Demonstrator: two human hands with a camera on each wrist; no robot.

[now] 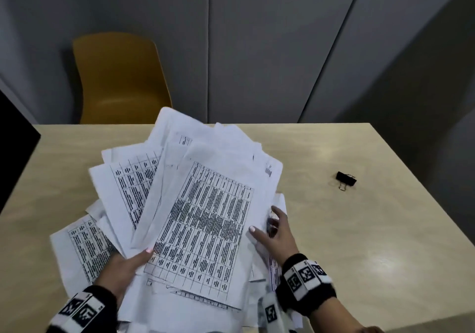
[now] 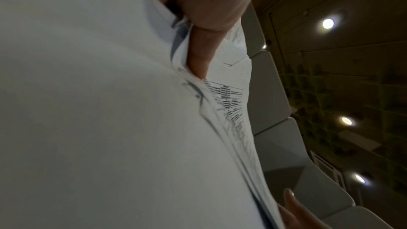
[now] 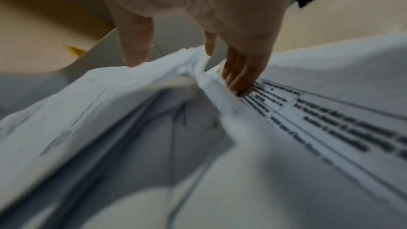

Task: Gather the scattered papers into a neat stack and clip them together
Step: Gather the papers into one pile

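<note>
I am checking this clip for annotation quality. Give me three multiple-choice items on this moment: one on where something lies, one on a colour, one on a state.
1. Where does the binder clip lie?
A. On the table, to the right of the papers, apart from them
B. Clamped on the papers
C. On the chair

2. What colour is the chair behind the table?
A. Grey
B. Mustard yellow
C. Red

3. How are the papers now?
A. Squared into a neat stack
B. Fanned out unevenly, held by both hands
C. Lying untouched

Key: 1 A, the clip sits alone on bare table. 2 B, the seat shell is yellow. 3 B, the left hand and the right hand hold a splayed bundle.
</note>
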